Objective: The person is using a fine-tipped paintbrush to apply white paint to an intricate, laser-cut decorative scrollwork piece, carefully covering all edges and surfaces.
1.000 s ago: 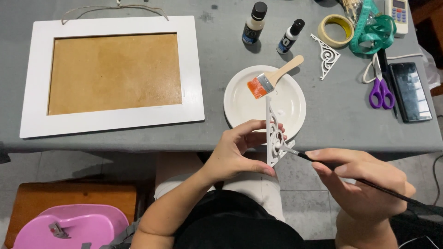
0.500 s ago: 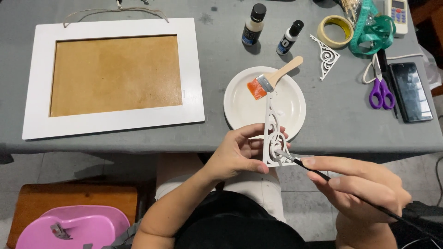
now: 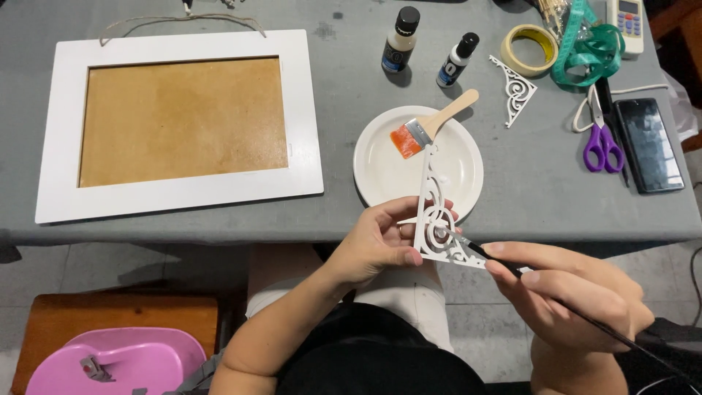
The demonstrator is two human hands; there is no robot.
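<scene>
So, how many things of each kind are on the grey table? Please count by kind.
Frame: 1
Plate: 1
Flat brush: 1
Bottles: 2
Scroll bracket: 1
Tape roll: 1
Scissors: 1
Phone: 1
Total: 9

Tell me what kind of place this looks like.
Most likely a home craft table. The left hand holds a white scrollwork bracket while the right hand works on it with a thin brush. On the grey table lie a white picture frame, paint bottles and purple scissors.
</scene>
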